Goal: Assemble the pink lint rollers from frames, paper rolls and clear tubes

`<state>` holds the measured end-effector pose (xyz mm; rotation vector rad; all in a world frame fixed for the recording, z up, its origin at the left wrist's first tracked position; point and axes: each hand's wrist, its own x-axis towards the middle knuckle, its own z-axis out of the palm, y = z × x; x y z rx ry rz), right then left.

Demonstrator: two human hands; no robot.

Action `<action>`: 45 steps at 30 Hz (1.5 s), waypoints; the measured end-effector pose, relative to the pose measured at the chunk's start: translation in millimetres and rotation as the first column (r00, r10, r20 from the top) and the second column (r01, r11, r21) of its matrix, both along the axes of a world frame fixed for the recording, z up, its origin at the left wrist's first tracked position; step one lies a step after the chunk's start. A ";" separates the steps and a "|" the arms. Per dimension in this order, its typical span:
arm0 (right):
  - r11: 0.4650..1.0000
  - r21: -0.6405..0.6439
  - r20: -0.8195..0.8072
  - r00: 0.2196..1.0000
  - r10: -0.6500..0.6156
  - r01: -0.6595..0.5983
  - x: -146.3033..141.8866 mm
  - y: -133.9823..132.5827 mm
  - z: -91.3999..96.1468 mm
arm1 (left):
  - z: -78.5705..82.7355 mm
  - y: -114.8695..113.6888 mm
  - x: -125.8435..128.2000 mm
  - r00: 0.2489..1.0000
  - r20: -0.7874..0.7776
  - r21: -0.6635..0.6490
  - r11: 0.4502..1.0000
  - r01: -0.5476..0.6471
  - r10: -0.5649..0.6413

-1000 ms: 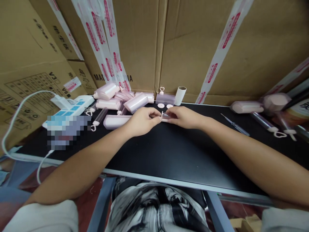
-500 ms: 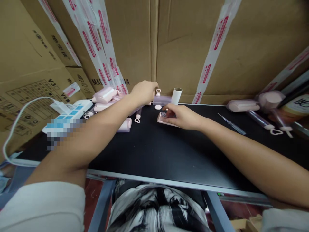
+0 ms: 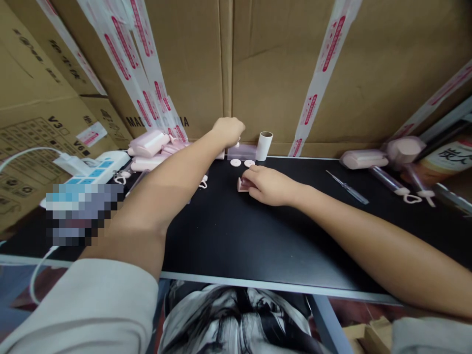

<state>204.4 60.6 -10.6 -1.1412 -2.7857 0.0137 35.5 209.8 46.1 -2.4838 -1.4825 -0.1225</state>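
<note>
Pink case (image 3: 241, 185) sits gripped in the curled right hand (image 3: 271, 186); the left hand (image 3: 228, 131) closes over the clear box (image 3: 246, 152) behind, discs (image 3: 235, 162) between them, tube (image 3: 264, 145) beside.

Matt black counter (image 3: 236, 231); smooth glossy pink plastic cases (image 3: 147, 142); translucent plastic box (image 3: 241, 152); matt paper tube (image 3: 264, 145); rough corrugated cardboard boxes (image 3: 273, 69) with glossy printed tape (image 3: 317, 88).

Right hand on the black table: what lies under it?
A pink plastic piece pokes out from under the right hand, on the table. The rest of the piece is covered by the hand and cannot be seen.
</note>
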 end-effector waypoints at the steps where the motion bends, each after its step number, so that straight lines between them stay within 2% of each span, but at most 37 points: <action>1: 0.999 -0.007 -0.001 0.999 -0.032 0.032 0.1 0.5 0.1 | 1.4 -2.1 0.5 1.000 -0.002 -0.003 1.000 0.001 -0.001; 4: 0.993 -0.017 0.005 0.993 -0.114 0.114 0.6 0.8 0.1 | 9.5 -16.4 2.9 0.999 0.037 0.019 1.000 -0.007 0.006; 7: 0.989 -0.014 -0.002 0.990 -0.144 0.144 -0.3 -0.3 -0.5 | 21.0 -45.6 5.6 0.970 0.243 0.081 0.996 -0.023 0.003; 9: 0.989 -0.011 -0.011 0.989 -0.146 0.146 -1.5 -1.0 -1.0 | 26.9 -71.3 6.1 0.905 0.425 0.081 0.997 -0.017 -0.019; 11: 0.990 -0.006 -0.020 0.990 -0.140 0.140 -2.4 -1.1 -1.3 | 27.7 -98.0 4.4 0.815 0.580 0.020 1.000 0.006 -0.017; 14: 0.991 0.009 -0.023 0.991 -0.131 0.131 -2.7 -0.1 -1.7 | 14.1 -131.3 -2.0 0.653 0.754 -0.166 0.983 0.082 0.072; 17: 0.989 0.047 0.008 0.990 -0.139 0.139 -3.5 1.1 -3.1 | -16.1 -150.4 -11.8 0.475 0.840 -0.390 0.901 0.192 0.262; 19: 0.987 0.066 0.039 0.988 -0.147 0.144 -5.1 1.2 -4.6 | -38.6 -155.7 -18.9 0.417 0.845 -0.459 0.853 0.248 0.334; 20: 0.987 0.069 0.053 0.988 -0.147 0.143 -6.1 1.0 -5.3 | -48.4 -156.7 -22.2 0.404 0.849 -0.462 0.849 0.255 0.341; 22: 0.989 0.069 0.070 0.988 -0.139 0.134 -8.0 0.5 -6.1 | -63.2 -156.3 -27.6 0.390 0.878 -0.407 0.862 0.304 0.277; 25: 0.991 0.068 0.083 0.989 -0.120 0.114 -8.2 0.6 -6.1 | -72.7 -152.4 -31.3 0.364 0.919 -0.290 0.887 0.358 0.154; 27: 0.996 0.042 0.048 0.996 -0.076 0.074 -5.9 2.3 -6.4 | -74.7 -149.5 -30.9 0.360 0.917 -0.307 0.879 0.365 0.171; 30: 1.000 -0.010 -0.056 0.998 0.026 -0.026 -1.0 6.6 -9.5 | -79.3 -147.7 -27.9 0.392 0.881 -0.412 0.838 0.359 0.265; 32: 0.999 -0.021 -0.116 0.992 0.047 -0.050 1.2 8.8 -12.6 | -84.1 -148.3 -25.6 0.410 0.865 -0.446 0.817 0.365 0.288; 37: 0.999 0.033 -0.178 0.984 -0.010 0.016 0.7 5.8 -10.2 | -93.1 -147.5 -22.1 0.415 0.864 -0.438 0.832 0.341 0.285; 39: 0.990 0.130 -0.201 0.979 -0.020 0.047 1.3 2.2 -1.3 | -94.5 -144.7 -22.6 0.391 0.864 -0.453 0.828 0.330 0.317; 41: 0.973 0.184 -0.267 0.959 -0.090 0.142 4.4 -1.6 11.8 | -95.3 -141.8 -24.0 0.374 0.863 -0.468 0.815 0.341 0.339; 43: 0.952 0.139 -0.385 0.900 -0.203 0.274 10.5 -5.4 26.7 | -95.3 -140.3 -25.7 0.369 0.862 -0.476 0.807 0.351 0.348; 45: 0.921 0.076 -0.536 0.794 -0.286 0.382 18.7 -9.0 39.7 | -93.8 -141.1 -27.5 0.376 0.859 -0.478 0.806 0.350 0.346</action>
